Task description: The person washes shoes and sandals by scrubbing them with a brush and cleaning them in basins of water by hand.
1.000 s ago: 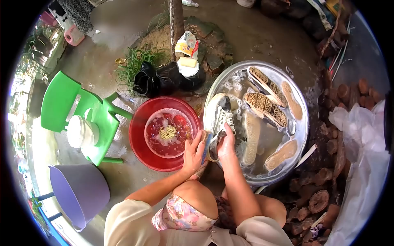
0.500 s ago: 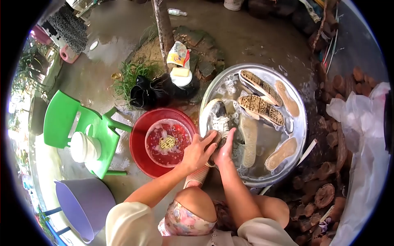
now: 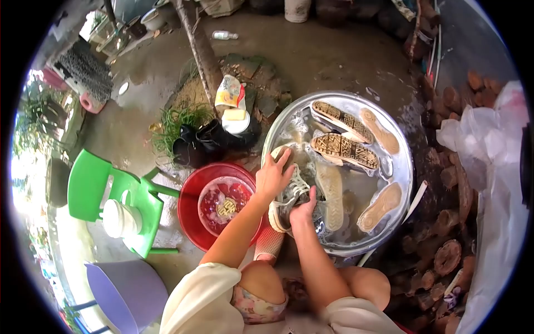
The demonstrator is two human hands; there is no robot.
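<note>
Gripping the laced shoe (image 3: 293,192) at its heel end, the right hand (image 3: 303,213) seems to steady it over the near-left side of the metal basin (image 3: 410,167), probably so drips fall back in. The left hand (image 3: 272,175) spreads its fingers over the toe, though whether they hold anything underneath cannot be told. Farther across, upturned shoes (image 3: 345,151) lie soles up, perhaps so their uppers soak.

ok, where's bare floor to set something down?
Clearest: wet ground beyond the metal basin, right of the tree trunk. Another patch: between the grass and the green chair. Crowded: inside the basin, among the shoes, and along its right side, by the brown stack.
</note>
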